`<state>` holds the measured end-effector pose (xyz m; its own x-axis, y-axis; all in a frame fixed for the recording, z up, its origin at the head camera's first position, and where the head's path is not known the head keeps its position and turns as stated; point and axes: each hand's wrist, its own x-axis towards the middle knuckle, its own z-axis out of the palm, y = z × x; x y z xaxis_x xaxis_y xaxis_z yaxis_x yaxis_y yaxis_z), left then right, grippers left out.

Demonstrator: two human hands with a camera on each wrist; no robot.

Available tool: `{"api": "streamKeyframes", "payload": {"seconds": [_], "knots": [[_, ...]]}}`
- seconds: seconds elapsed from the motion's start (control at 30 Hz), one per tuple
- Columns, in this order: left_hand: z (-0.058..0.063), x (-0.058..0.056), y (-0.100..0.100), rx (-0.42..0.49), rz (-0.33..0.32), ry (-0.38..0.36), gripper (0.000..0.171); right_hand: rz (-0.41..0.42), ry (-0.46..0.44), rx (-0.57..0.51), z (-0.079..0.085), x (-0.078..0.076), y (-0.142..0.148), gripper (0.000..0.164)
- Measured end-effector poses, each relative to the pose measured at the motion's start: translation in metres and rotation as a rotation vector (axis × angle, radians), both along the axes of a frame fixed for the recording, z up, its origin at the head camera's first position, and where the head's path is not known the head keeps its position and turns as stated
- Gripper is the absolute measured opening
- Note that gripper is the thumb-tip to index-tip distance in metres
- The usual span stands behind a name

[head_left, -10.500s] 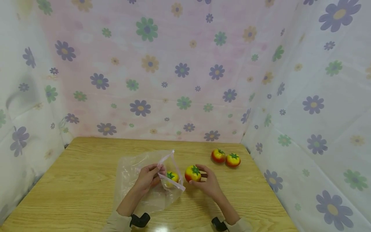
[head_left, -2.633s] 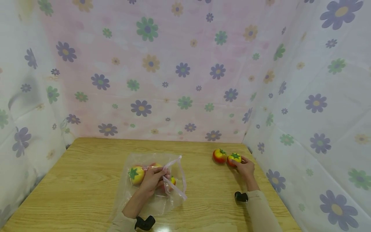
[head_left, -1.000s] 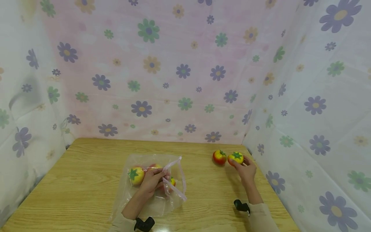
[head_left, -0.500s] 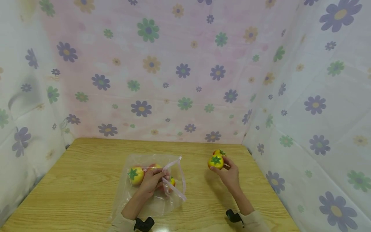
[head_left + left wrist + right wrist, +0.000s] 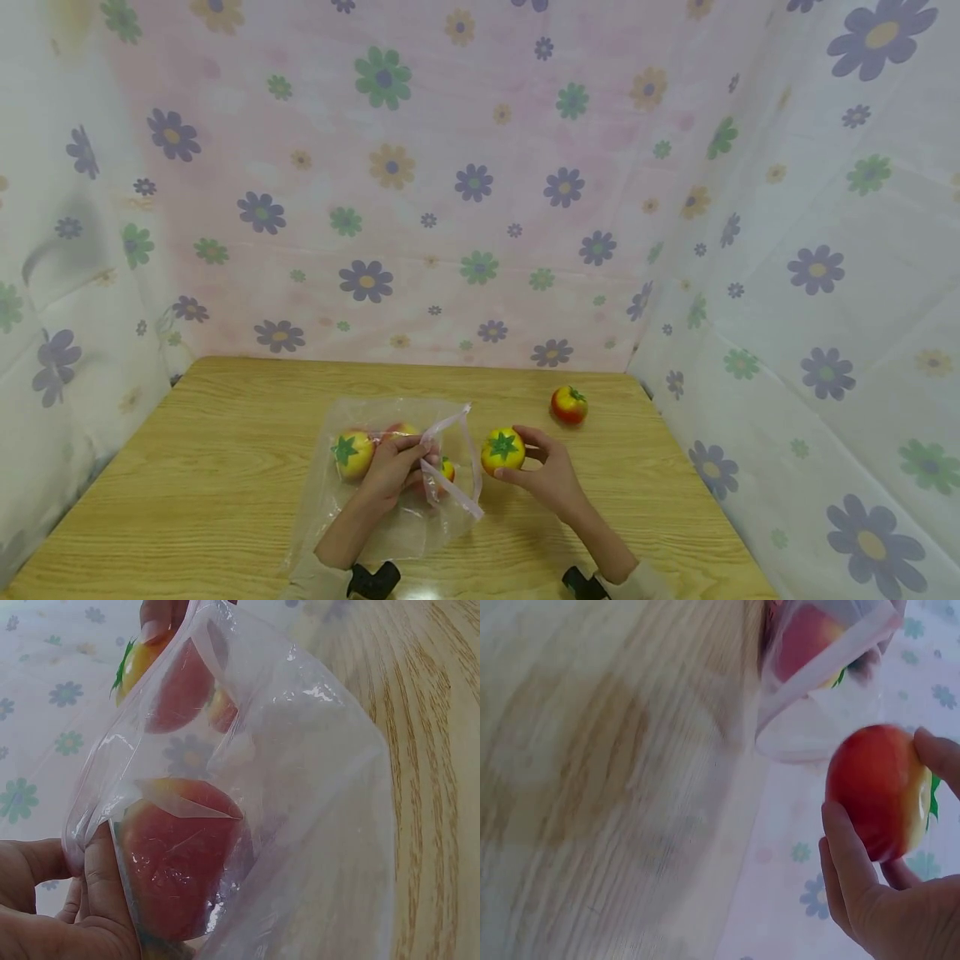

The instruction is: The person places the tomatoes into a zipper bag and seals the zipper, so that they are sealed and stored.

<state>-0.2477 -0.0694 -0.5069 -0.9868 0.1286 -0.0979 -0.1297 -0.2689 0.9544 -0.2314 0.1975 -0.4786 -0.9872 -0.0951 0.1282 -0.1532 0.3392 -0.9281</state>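
Note:
A clear zip bag (image 5: 405,533) with a pinkish zip edge lies on the table, several red-and-yellow tomatoes inside it. One bagged tomato (image 5: 352,455) shows left of my left hand (image 5: 390,471), which pinches the bag's upper rim; another bagged tomato (image 5: 176,862) is close to those fingers in the left wrist view. The mouth gapes toward the right. Just outside it, my right hand (image 5: 551,475) grips a tomato (image 5: 502,451) between thumb and fingers, green leafy top facing the head camera. In the right wrist view this held tomato (image 5: 877,791) appears apart from the bag's mouth (image 5: 817,675).
A single tomato (image 5: 569,405) sits on the wooden table (image 5: 247,467) toward the back right. Flower-patterned cloth (image 5: 420,208) walls in the table at the back and both sides. Black wrist mounts (image 5: 373,578) are strapped to both forearms.
My right hand has picked up the right-hand tomato of the back pair and carried it leftward and nearer, to the bag's mouth. More tomatoes are bagged than at first; my left hand stays on the rim.

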Motion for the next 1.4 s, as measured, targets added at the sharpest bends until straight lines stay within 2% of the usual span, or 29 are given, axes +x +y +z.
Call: {"api": "streamKeyframes", "payload": {"seconds": [0.23,0.47,0.6,0.87,1.1,1.4], "knots": [[-0.001,0.000,0.000,0.002,0.000,-0.002,0.032,0.253,-0.047,0.081,0.003,0.008,-0.002,0.066],[0.001,0.003,0.003,-0.005,0.011,-0.026,0.031,0.354,-0.092,0.123,-0.003,0.008,-0.005,0.065],[0.001,0.004,0.006,-0.017,-0.010,-0.017,0.032,0.371,-0.098,0.123,-0.008,0.007,-0.010,0.065],[0.002,0.004,0.009,-0.011,-0.005,-0.011,0.030,0.343,-0.100,0.113,-0.010,0.004,-0.015,0.066],[0.006,0.005,0.010,-0.002,-0.038,0.008,0.033,0.359,-0.060,0.108,-0.011,0.002,-0.020,0.067],[0.006,0.004,0.011,0.003,-0.030,0.011,0.028,0.365,-0.052,0.095,-0.010,0.000,-0.025,0.066]]}}
